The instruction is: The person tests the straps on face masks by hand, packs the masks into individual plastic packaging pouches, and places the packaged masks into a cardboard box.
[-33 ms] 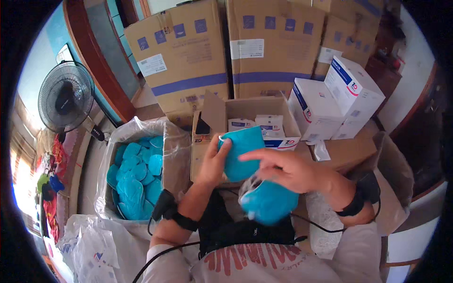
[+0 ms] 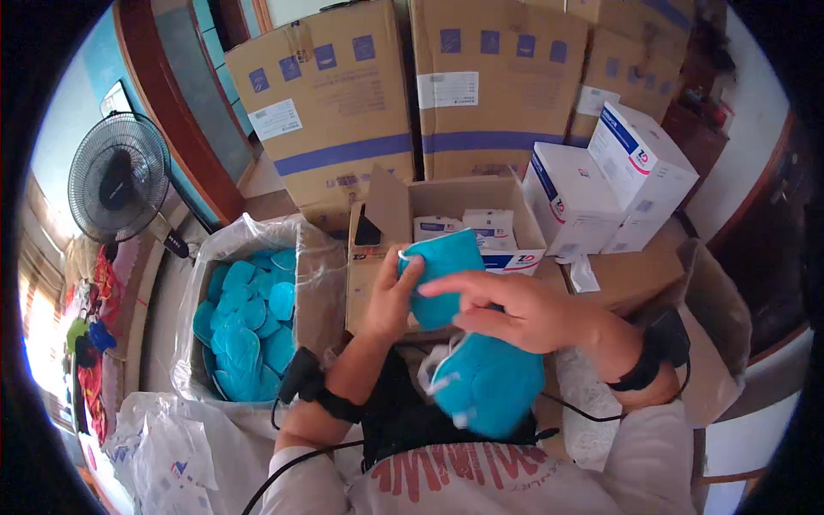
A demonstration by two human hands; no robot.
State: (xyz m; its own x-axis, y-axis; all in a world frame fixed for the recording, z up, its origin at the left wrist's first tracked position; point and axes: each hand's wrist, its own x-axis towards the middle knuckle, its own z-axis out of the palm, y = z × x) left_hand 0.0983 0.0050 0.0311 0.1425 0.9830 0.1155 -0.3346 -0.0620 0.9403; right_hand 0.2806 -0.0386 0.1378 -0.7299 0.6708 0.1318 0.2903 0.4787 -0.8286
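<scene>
My left hand point(image 2: 389, 300) pinches a teal face mask point(image 2: 446, 253) by its upper left edge, where a bit of white strap shows. Across this mask reaches the forefinger of my right hand point(image 2: 541, 313), with the thumb below it. A second teal face mask point(image 2: 493, 386) hangs beneath my right hand, its white straps loose at the left; it seems held by the lower fingers, though the hand hides the grip. To the left, many loose teal masks point(image 2: 240, 318) lie piled in a plastic-lined carton point(image 2: 318, 279).
Ahead stands an open carton point(image 2: 468, 199) with white packets point(image 2: 492, 225) inside. White boxes point(image 2: 577, 199) sit to its right, tall brown cartons point(image 2: 339, 112) behind. A fan point(image 2: 120, 176) is at far left, a plastic bag point(image 2: 176, 455) near left, a lined carton point(image 2: 708, 343) at right.
My right hand has shifted slightly left over the mask in my left hand. The hanging mask has swung lower and shows less blur. My left hand has barely moved.
</scene>
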